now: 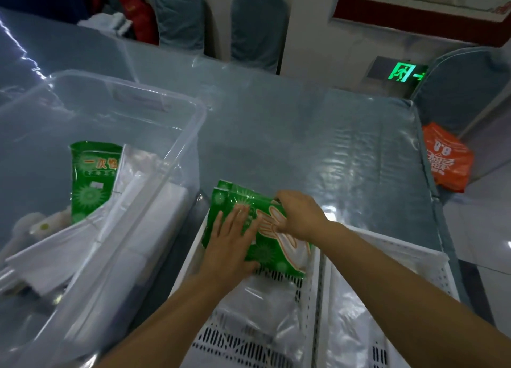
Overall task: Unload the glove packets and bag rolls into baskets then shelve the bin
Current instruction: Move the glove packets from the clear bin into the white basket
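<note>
Green glove packets (265,253) under left hand (231,244), right hand (300,215) gripping

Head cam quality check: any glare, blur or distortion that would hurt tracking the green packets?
Head view: wide-angle bending curves the clear bin rim and table edge; glare streaks on the plastic table cover and top left; overall soft and dim bluish. Green glove packets under the left hand and right hand stay legible; the bin's packet sits behind hazy plastic.
</note>
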A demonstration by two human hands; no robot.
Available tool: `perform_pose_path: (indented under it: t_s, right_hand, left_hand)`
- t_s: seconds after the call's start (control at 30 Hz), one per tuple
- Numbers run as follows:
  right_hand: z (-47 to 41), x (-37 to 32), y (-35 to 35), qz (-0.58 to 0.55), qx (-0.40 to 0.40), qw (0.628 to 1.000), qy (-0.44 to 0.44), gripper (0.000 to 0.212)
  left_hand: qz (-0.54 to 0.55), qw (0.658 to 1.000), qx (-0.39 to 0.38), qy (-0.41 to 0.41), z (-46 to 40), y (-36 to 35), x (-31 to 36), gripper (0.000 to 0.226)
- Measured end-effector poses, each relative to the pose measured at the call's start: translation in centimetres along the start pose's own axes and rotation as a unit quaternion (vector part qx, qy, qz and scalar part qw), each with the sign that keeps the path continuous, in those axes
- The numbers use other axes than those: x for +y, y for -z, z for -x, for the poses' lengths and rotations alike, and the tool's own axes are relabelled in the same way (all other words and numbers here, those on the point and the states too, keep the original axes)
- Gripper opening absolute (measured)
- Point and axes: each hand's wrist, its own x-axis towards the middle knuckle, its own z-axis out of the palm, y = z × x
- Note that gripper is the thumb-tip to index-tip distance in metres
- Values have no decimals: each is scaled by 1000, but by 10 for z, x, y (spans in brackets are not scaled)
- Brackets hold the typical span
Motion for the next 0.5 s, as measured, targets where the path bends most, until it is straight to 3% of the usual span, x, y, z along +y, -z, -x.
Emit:
perform_pose_path:
  t_s: [0.1,0.17,0.23,0.4,0.5]
  right_hand:
    - [0,9,4,-48,-16,998,-29,63]
    - [3,23,10,-125,31,987,-98,46]
    - [8,39,14,-134,80,978,-140,24]
    - [20,53,5,-170,29,973,-153,21]
    - [19,53,4,-218,35,962,-161,16]
  left_hand:
    - [6,998,-54,-16,-7,-15,3,103]
    - [13,998,-69,-2,-9,-23,2,104]
    - [22,997,-68,8,-9,-28,1,102]
    - [64,997,-15,32,-8,-22,11,83]
    - [44,998,-23,31,-11,-24,20,91]
